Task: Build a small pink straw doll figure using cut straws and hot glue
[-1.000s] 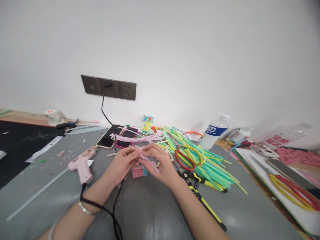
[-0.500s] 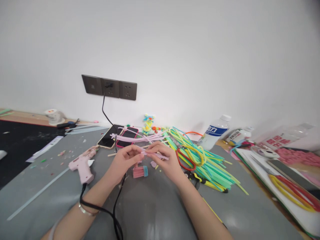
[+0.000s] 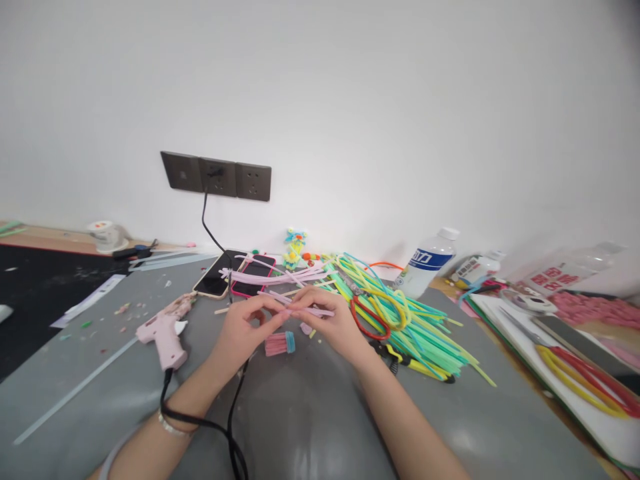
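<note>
"Where's the lilac strip (image 3: pixel 323 312)?"

"Mid-bench (image 3: pixel 300 417), pinched in the fingertips of both the left hand (image 3: pixel 253 330) and the right hand (image 3: pixel 327 325). One end lies along the right fingers."

"Why grip so close together?"

"For fine control, I'd guess; something that thin probably flops when held by its ends."

"And the spare lilac strips (image 3: pixel 295 275)?"

"Just on the far side, over the pink-edged phone (image 3: pixel 249 287), likely for easy reach. The glue gun (image 3: pixel 165 335) lies to the left, its grip turned near, which would suit picking up."

"What can't you make out?"

"Exactly where the fingertips meet: they cover the strip there. The right hand partly hides a small lilac piece (image 3: pixel 306 329), and the right forearm cuts off the pliers (image 3: pixel 419 365)."
</note>
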